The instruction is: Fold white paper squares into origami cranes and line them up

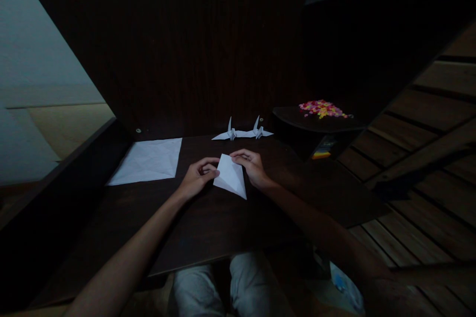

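Between my two hands is a folded sheet of white paper (231, 176), kite-like in outline, with one point toward me and crease lines across it. My left hand (198, 177) pinches its left corner between thumb and fingers. At the upper right edge, my right hand (251, 166) grips the paper with the thumb on top. Beyond them, two folded white paper cranes (232, 134) stand side by side against the back panel. A flat white sheet (148, 161) with faint creases lies to the left of my left hand.
The dark wooden desk (201, 223) has a tall back panel (193, 49) and a raised left side (63, 173). On the right, a small shelf (290, 118) bears a pile of pink, red and yellow bits (323, 108). A colourful item (323, 148) sits beneath that shelf.
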`<state>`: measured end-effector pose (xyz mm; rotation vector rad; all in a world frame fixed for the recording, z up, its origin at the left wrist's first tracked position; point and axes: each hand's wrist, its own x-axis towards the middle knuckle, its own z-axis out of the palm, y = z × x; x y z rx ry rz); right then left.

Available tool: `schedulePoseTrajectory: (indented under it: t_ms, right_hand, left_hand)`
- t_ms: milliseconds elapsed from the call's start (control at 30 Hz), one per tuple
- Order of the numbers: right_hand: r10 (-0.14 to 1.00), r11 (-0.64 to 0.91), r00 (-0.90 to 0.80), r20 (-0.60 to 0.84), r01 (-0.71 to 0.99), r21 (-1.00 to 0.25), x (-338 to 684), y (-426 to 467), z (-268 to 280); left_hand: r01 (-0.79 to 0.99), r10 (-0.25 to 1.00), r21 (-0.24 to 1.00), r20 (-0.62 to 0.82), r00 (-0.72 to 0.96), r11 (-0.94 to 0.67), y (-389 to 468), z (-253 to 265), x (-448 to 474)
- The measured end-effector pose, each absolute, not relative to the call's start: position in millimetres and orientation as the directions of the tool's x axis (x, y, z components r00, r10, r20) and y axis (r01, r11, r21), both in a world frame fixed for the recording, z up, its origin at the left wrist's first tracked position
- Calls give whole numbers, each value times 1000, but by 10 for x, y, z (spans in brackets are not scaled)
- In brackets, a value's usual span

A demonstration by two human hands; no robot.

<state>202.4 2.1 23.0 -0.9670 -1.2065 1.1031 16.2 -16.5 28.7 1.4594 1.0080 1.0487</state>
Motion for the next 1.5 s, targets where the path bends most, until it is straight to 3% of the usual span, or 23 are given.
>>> schedulePoseTrajectory:
  t_ms: [433, 633, 800, 933, 1133, 1267, 1500]
  right_hand:
    - [981, 177, -65, 183, -94, -980, 2055, 48, 253]
    - [981, 178, -77, 181, -44, -983, 2080, 106, 189]
    - [978, 194, -72, 194, -15, -981, 2082, 168, 116]
    - [955, 281, -137, 261, 156, -947, 2095, 189, 51]
    - [819, 573, -378, 432, 486, -660, 2128, 161, 15]
    - [754, 655, -502, 424, 532, -537, 2123, 151, -7]
    - [664, 736, -625, 410, 451, -505, 2109, 128, -39]
  left_hand:
    - [25, 981, 987, 153, 116, -157, -75, 257, 98]
    - [156, 969, 957, 236, 77, -246, -32, 220, 52]
    - [230, 973, 945, 221, 69, -231, 23, 178, 0]
    - [361, 943, 871, 298, 151, -333, 58, 153, -52]
    - [568, 793, 554, 395, 464, -608, 77, 113, -127]
    - [559, 735, 485, 345, 584, -672, 88, 118, -165]
    - [625, 748, 435, 209, 630, -648, 30, 202, -191]
